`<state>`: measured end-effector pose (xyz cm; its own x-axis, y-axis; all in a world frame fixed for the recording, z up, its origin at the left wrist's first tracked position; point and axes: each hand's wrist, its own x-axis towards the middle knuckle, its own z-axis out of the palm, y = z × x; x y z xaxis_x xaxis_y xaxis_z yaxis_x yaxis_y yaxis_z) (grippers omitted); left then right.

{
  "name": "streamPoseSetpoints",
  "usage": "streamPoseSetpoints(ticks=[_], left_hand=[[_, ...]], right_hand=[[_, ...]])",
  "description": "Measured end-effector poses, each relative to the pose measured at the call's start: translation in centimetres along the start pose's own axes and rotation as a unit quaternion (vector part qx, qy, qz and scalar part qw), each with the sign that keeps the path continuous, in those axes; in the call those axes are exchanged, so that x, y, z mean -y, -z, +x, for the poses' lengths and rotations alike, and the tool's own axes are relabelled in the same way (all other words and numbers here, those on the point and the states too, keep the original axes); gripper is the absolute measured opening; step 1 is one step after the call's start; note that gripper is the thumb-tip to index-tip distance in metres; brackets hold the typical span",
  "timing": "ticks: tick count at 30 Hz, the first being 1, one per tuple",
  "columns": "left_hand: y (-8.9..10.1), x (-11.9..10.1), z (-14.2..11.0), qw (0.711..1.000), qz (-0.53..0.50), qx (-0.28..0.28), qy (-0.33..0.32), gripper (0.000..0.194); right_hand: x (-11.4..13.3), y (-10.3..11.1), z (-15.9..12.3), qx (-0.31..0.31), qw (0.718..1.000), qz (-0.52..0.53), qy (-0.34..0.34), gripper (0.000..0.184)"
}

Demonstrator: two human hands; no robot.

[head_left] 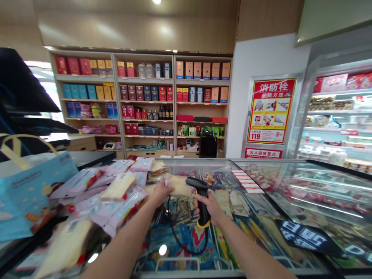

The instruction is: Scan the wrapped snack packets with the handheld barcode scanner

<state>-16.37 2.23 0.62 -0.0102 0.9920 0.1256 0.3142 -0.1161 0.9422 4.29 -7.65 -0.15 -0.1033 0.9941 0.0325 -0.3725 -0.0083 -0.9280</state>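
My right hand [207,203] is wrapped round the grip of a black and yellow barcode scanner [202,186], held upright with its head pointing left. A dark cable loops from the scanner's base over the freezer. My left hand [162,192] is closed on the left end of a pale yellow clear-wrapped food package [181,185], which lies level just left of the scanner head. Left of my left hand, purple-white food packets [116,211] are piled up. Two more pale wrapped packages [119,186] show among and in front of them.
A glass-topped chest freezer [215,164] full of packaged goods lies below my hands. At the left stand a light blue carrier bag [31,193] and a dark monitor [23,81]. Shelves [145,81] of boxes and bottles line the back wall. A lit display fridge [343,116] stands right.
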Motion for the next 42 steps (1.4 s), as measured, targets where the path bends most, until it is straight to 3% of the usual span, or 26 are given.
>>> streamPoseSetpoints(ticks=[3,5,8,13,16,27,36,42], left_hand=[[0.4,0.2,0.2,0.987,-0.155,-0.020,0.026,0.035],[0.6,0.2,0.4,0.980,-0.188,-0.058,0.040,0.038],[0.7,0.4,0.8,0.978,-0.179,-0.095,0.044,0.035],[0.6,1.3,1.2,0.991,-0.117,-0.070,-0.012,0.038],[0.5,1.6,1.2,0.992,-0.112,-0.064,-0.013,0.040],[0.5,1.3,0.9,0.988,-0.148,-0.046,-0.020,0.039],[0.5,1.8,1.4,0.990,-0.125,-0.071,-0.017,0.038],[0.5,1.1,0.9,0.991,-0.119,-0.069,-0.002,0.033]], right_hand=[[-0.2,0.1,-0.3,-0.003,0.999,-0.031,-0.003,0.049],[-0.2,0.1,-0.6,-0.005,0.999,-0.050,-0.009,0.047],[0.2,-0.4,-1.2,-0.006,0.998,-0.067,-0.014,0.045],[0.5,-1.3,-1.9,-0.054,0.996,-0.072,-0.005,0.046],[0.3,-1.3,-2.0,-0.071,0.994,-0.083,0.003,0.046],[-0.1,-0.9,-1.8,-0.056,0.991,-0.117,0.014,0.039],[-0.1,-0.9,-1.7,-0.060,0.993,-0.102,-0.006,0.042],[-0.3,-1.1,-1.5,-0.076,0.992,-0.104,-0.005,0.040]])
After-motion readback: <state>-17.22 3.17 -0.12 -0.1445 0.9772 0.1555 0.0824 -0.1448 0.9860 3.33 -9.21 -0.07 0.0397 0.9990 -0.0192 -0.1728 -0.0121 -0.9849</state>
